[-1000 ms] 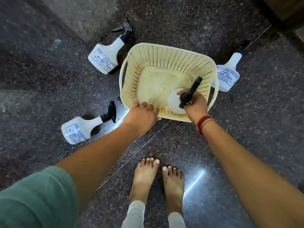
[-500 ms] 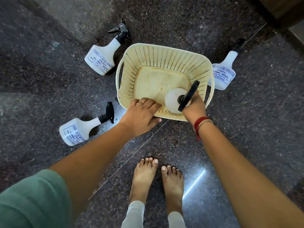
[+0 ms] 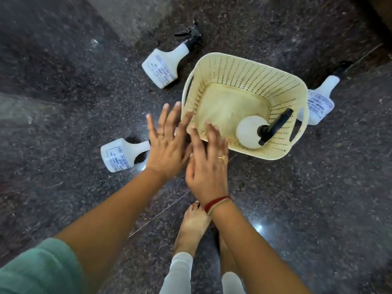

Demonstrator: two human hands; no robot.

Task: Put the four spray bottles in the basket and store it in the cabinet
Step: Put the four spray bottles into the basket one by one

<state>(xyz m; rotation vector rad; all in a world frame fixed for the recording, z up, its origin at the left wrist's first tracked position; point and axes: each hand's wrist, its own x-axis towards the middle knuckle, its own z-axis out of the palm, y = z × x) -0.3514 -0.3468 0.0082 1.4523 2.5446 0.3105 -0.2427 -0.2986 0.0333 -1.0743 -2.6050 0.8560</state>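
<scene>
A cream perforated basket [image 3: 246,73] stands on the dark granite floor. One white spray bottle [image 3: 250,132] with a black trigger stands upright in its near right corner. Three more white bottles lie on the floor: one at the far left of the basket [image 3: 164,67], one at its near left [image 3: 121,152], one against its right side [image 3: 320,102]. My left hand [image 3: 167,147] is open with fingers spread, just left of the basket's near corner. My right hand [image 3: 207,164] is open beside it, fingertips over the basket's near rim, holding nothing.
My bare feet [image 3: 191,228] stand just below the hands. A paler stone strip [image 3: 135,15] runs across the floor at the top. A dark edge, perhaps furniture, shows in the top right corner [image 3: 381,9].
My right hand has let go of the bottle, which now stands in the basket. Both hands have come off the basket and moved left with fingers spread. The view has shifted, so the basket sits further right.
</scene>
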